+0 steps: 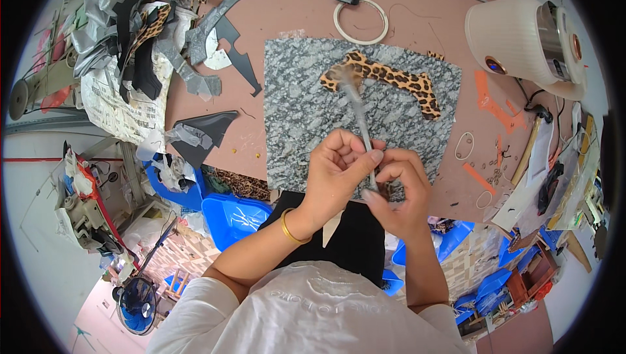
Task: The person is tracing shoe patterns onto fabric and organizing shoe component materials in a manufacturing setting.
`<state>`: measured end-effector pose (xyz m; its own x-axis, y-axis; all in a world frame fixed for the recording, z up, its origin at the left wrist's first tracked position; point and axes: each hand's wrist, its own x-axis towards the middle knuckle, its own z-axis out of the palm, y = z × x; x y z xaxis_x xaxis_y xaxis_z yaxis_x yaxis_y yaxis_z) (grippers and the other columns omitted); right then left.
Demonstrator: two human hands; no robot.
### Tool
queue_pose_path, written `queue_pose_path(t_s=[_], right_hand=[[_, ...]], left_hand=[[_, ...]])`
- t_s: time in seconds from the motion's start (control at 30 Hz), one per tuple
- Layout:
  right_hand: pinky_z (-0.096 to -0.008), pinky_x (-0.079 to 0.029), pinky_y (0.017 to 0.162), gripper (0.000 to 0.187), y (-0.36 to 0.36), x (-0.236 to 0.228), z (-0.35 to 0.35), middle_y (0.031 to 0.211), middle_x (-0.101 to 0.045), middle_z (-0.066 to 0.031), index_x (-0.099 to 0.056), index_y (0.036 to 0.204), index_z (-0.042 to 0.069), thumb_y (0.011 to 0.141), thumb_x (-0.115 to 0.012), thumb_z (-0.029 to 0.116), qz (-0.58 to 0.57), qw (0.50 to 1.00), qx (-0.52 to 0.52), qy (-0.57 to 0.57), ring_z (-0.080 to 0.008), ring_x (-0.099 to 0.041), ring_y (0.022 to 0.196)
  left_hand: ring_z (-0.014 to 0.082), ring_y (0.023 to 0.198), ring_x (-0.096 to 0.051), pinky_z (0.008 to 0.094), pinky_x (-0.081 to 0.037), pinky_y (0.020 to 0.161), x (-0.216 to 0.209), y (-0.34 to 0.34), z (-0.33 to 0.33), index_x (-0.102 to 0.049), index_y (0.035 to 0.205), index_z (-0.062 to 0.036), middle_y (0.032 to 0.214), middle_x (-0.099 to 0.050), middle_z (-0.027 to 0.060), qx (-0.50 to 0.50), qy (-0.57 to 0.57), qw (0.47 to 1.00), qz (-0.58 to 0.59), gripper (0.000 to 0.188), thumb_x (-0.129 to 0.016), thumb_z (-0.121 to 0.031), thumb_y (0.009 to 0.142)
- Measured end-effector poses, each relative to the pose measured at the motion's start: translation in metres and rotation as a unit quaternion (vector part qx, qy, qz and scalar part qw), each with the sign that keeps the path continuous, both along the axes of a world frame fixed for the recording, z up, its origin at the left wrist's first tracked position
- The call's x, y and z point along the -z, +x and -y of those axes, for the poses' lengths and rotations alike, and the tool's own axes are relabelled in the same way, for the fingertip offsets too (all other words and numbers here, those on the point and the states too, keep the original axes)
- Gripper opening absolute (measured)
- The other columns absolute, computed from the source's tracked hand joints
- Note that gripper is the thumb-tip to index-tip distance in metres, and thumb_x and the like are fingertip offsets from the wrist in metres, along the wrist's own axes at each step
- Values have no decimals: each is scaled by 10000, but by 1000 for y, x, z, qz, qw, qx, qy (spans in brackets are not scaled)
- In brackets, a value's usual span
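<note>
Holding: one slim grey strip (361, 117), motion-blurred, pinched in your left hand (336, 170); your right hand (407, 199) curls at its lower end, grip unclear. Leopard-print cutout (392, 75): on granite-patterned slab (293, 125), twelve o'clock from your hands; best kept flat, your pinch firm.

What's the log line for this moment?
left hand: pinching slim blurred item; right hand: fingers at its lower end; speckled grey board: leopard-print piece on top
</note>
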<state>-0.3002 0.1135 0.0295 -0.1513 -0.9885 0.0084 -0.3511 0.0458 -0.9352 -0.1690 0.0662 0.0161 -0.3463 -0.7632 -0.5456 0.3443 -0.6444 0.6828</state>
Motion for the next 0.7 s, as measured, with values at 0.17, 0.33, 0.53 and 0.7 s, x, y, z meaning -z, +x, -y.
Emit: queue_pose_path(t_s=[0.17, 0.33, 0.53, 0.7], right_hand=[[-240, -513, 630, 398, -13, 16, -4, 857, -612, -55, -635, 1009, 17, 683, -823, 145, 108, 983, 73, 131, -112, -624, 737], [-219, -532, 620, 334, -32, 25, -4, 866, -611, -51, -640, 1035, -1, 737, -776, 62, 231, 964, 43, 122, -101, -625, 756], [-224, -533, 625, 218, -46, 25, -12, 857, -611, -68, -611, 1004, -28, 804, -695, -3, 298, 941, 67, 145, -98, -619, 711], [-240, -472, 531, 113, -76, 4, -38, 739, -586, -56, -575, 878, 14, 811, -627, -61, -16, 979, 205, -8, -99, -581, 613]], left_hand=[[118, 834, -643, 244, -543, 736, 7, -3, -2, -572, 989, 18, 954, -669, 121, 44, 2, 999, 20, 188, -671, 16, 829], [70, 748, -618, 194, -502, 627, 4, -14, -8, -641, 937, 3, 856, -681, 67, 1, 26, 1000, 7, 123, -687, -62, 843], [86, 753, -637, 208, -518, 618, 8, -18, -10, -600, 954, -33, 856, -678, 72, 36, -36, 997, 62, 77, -627, -40, 882], [152, 696, -672, 258, -559, 612, -7, 42, 46, -550, 1032, -61, 902, -678, 121, 19, -120, 966, 227, 100, -501, -92, 951]])
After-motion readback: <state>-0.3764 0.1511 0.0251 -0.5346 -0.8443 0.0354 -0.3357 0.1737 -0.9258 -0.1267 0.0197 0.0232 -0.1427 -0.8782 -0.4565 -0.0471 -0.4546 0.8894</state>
